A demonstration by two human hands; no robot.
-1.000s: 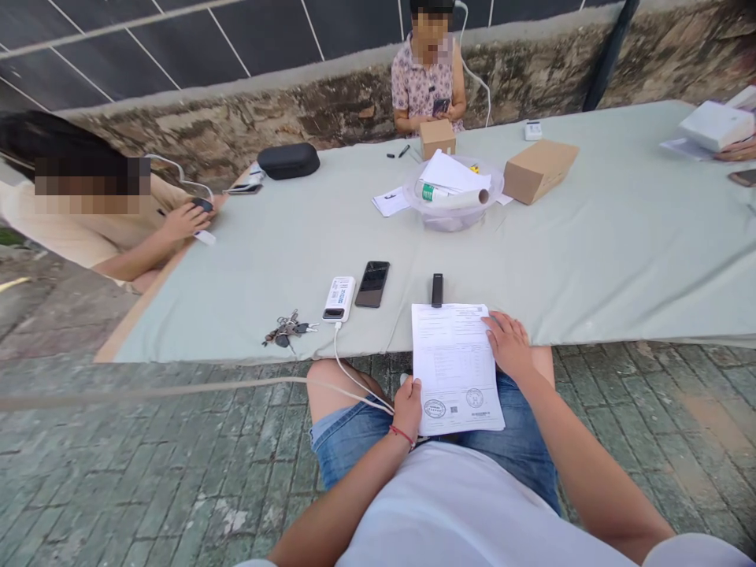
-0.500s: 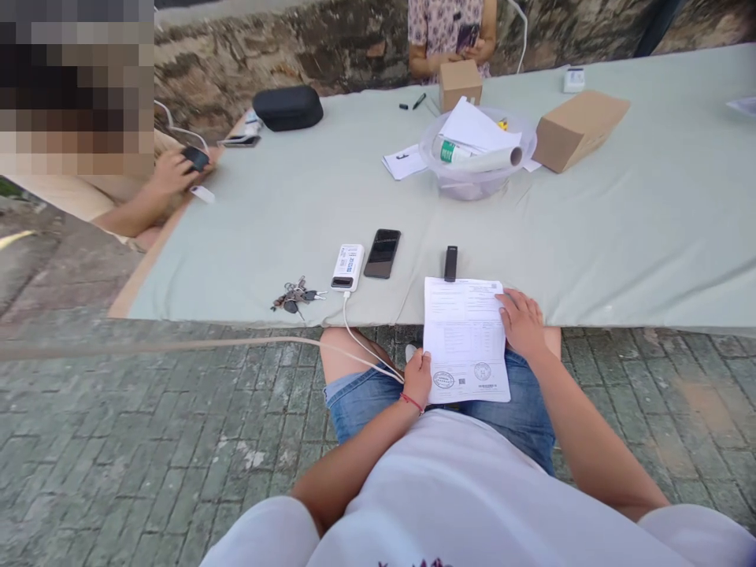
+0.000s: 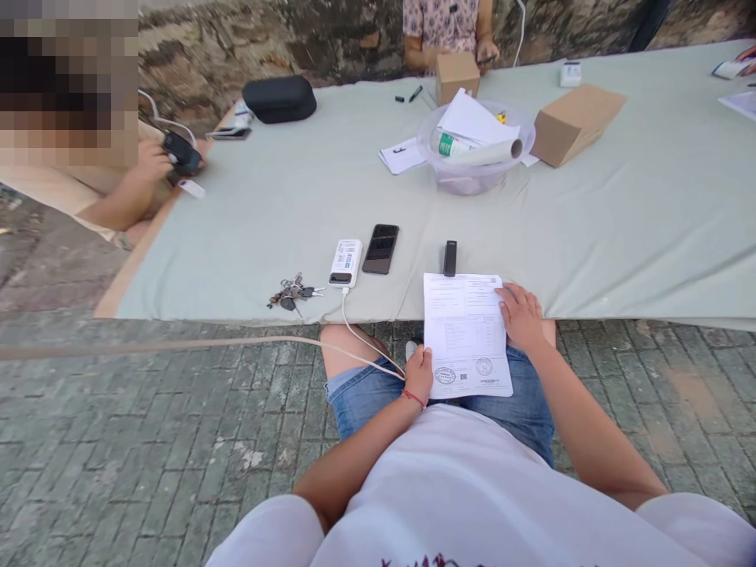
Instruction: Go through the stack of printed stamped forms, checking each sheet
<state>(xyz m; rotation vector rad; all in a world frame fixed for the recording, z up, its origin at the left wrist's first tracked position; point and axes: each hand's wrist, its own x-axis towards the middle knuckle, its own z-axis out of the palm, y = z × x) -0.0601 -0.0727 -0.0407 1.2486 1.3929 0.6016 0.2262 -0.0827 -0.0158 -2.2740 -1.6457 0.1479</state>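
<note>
A thin stack of printed papers [image 3: 464, 315] rests partly on the table's near edge and partly over my lap, with round stamps near its bottom. My left hand [image 3: 419, 374] grips the left edge, thumb on top and the other fingers hidden beneath. On the right edge lies my right hand [image 3: 520, 316], fingers stretched out, touching the paper and the cloth. A slim black oblong object [image 3: 450, 258], its kind unclear, is at the sheets' top edge. To the left lie a black phone [image 3: 381, 249], a white power bank [image 3: 346, 263] with a cable plugged in, and keys [image 3: 292, 292].
A clear plastic basin [image 3: 454, 177] holds papers and a roll. Cardboard boxes [image 3: 579, 124] [image 3: 457, 76] and a black case [image 3: 279, 100] stand farther back. At the left end, another person's hand [image 3: 154, 160] holds a dark device. A white cable [image 3: 283, 339] runs across to my lap.
My hands and the papers hold nearly the same place; the view has shifted slightly. The person at the far side has lowered a phone. Another person's hand now shows at the far right.
</note>
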